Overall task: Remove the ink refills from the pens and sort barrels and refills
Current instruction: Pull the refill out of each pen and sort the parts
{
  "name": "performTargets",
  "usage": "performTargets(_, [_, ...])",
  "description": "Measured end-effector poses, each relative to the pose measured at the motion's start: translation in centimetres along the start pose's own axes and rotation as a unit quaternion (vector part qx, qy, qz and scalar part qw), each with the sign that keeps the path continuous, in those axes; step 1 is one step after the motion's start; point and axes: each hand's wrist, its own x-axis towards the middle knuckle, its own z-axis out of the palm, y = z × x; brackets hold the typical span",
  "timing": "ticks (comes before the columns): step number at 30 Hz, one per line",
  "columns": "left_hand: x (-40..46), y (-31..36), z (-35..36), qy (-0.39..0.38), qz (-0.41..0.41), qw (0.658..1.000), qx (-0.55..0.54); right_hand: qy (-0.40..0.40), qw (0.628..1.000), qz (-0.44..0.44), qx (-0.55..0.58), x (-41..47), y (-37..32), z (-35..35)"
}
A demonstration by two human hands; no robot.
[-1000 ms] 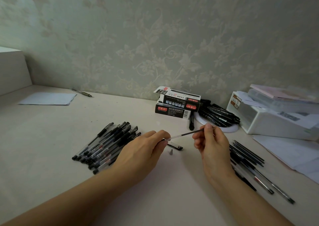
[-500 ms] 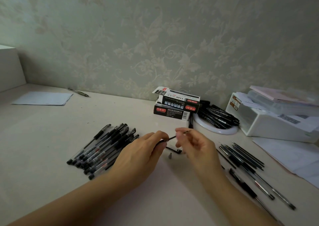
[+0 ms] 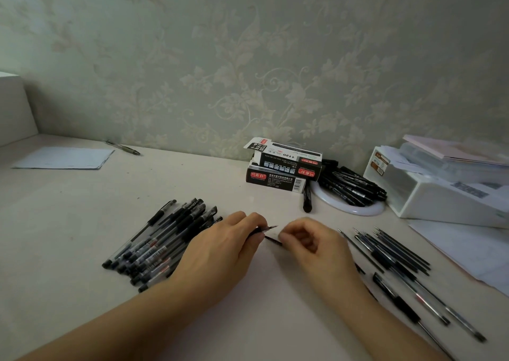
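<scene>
Both hands are low over the table (image 3: 82, 223) now, close together at centre. The left hand (image 3: 220, 253) pinches a pen (image 3: 265, 229) between thumb and forefinger, its pointed tip poking out just right of the fingertips. A second ago the right hand was raised and drawing a long thin refill out of that pen; half a second ago it had already dropped, and now the right hand (image 3: 311, 245) sits lower still, fingers curled in, their tips touching a short dark piece (image 3: 272, 240) that lies just below the pen tip. Whether those fingers actually grip that piece I cannot tell; the frame is blurred there. The long stretch of refill seen between the hands a second ago is gone from view, and the small tip piece that lay on the table below the fingers is hidden too.

Left of the left hand's knuckles lies the pile of whole pens (image 3: 162, 239), unchanged. Right of the right hand's wrist the loose refills (image 3: 396, 247) lie side by side, with a few barrels (image 3: 418, 305) nearer the camera, as before. Beyond the fingertips stand two stacked pen boxes (image 3: 281, 172), and beside them a white dish (image 3: 349, 209) heaped with black pens. The view has tipped slightly downward since the earlier frames.
</scene>
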Motion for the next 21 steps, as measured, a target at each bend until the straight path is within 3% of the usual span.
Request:
performTargets(2, [-0.02,-0.01,-0.07,0.000,0.006,1.000,0.004,0.028,0.991,0.038,0.122,0.25,-0.04,-0.37])
performTargets(5, [-0.02,0.04,-0.10,-0.001,0.014,1.000,0.001,0.002,0.979,0.053,0.195,0.21,-0.17,-0.53])
performTargets(11, [0.00,0.20,-0.18,-0.026,0.039,0.999,-0.004,-0.061,0.980,0.028,0.187,-0.08,-0.32,-0.13])
performTargets(21, [0.02,-0.27,-0.13,0.000,0.019,1.000,-0.011,-0.004,0.978,0.045,0.204,0.08,0.14,-0.24])
